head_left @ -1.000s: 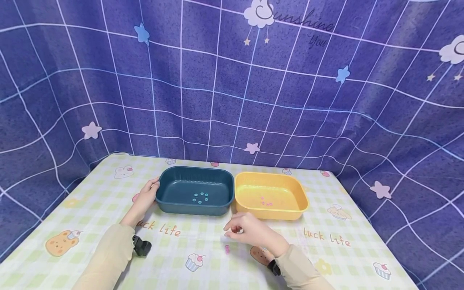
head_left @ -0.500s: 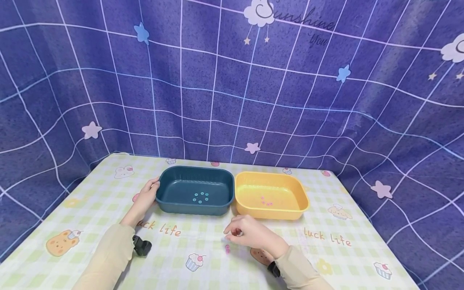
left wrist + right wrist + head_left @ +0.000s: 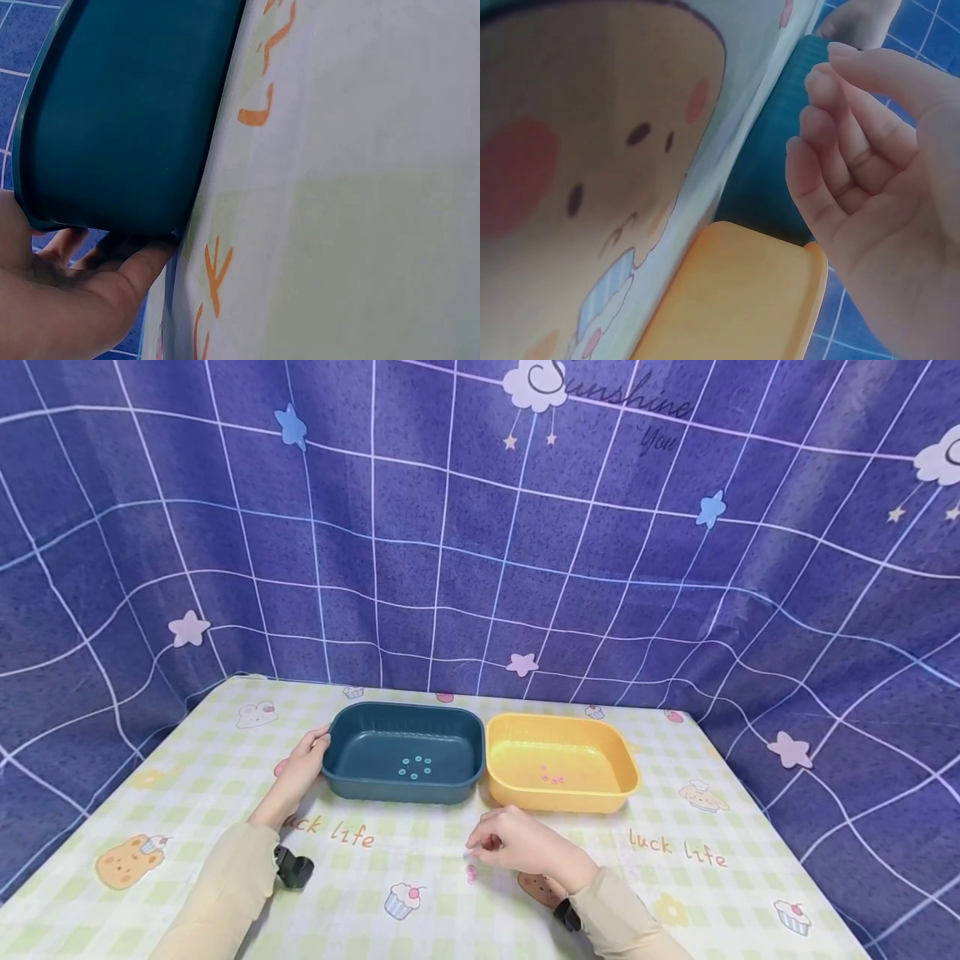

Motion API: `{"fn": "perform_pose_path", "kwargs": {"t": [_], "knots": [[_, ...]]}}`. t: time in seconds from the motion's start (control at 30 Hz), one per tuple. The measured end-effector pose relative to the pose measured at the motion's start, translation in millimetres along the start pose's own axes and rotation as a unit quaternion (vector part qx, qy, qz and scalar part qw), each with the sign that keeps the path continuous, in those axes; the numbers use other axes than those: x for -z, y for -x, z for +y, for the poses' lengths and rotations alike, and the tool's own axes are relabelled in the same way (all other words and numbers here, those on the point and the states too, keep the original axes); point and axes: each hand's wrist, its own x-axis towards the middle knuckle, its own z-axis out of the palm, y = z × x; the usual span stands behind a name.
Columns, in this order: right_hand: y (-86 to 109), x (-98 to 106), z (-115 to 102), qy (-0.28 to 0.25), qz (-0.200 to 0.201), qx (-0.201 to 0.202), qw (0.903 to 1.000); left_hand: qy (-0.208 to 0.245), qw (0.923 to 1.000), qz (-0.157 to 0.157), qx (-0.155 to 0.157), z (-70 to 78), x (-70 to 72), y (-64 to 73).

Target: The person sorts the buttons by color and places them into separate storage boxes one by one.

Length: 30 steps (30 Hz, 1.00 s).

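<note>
My left hand (image 3: 300, 768) rests against the left end of a dark teal plastic bin (image 3: 405, 794), its thumb and fingers touching the end wall in the left wrist view. Several small light-blue rings, like beads (image 3: 406, 762), lie on that bin's floor. My right hand (image 3: 513, 841) hovers in front of the bins, fingers loosely bent and the thumb close to the index fingertip; nothing shows between them in the right wrist view. Just below its fingertips, small pink beads (image 3: 471, 874) sit on the tablecloth. Several more pink pieces (image 3: 553, 779) lie inside the yellow bin (image 3: 558, 802).
Side by side, the two bins stand toward the back of a table covered with a checked cartoon-print tablecloth (image 3: 337, 893). A dark blue curtain (image 3: 420, 568) with a white grid hangs behind and around the table. Both wrists carry small black cameras (image 3: 294, 870).
My right hand has shifted very slightly, its fingertips staying near the pink beads. The left hand keeps its place at the teal bin, and the bins' contents look the same.
</note>
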Motion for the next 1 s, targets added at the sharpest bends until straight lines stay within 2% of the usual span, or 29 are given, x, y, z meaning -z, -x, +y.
{"fn": "perform_pose_path", "kwargs": {"t": [0.33,0.67,1.0], "knots": [[1.5,-0.1,-3.1,0.010,-0.017,0.001,0.9998,0.001,1.0000,0.000,-0.006,-0.5,0.1,0.8],[2.0,-3.5,-3.8,0.008,-0.047,-0.030,0.9984,-0.009,1.0000,-0.002,-0.002,1.7,-0.5,2.3],[0.2,-7.2,-2.6,0.014,-0.056,-0.019,0.9982,-0.007,1.0000,0.004,-0.001,-1.1,-0.4,-1.6]]}}
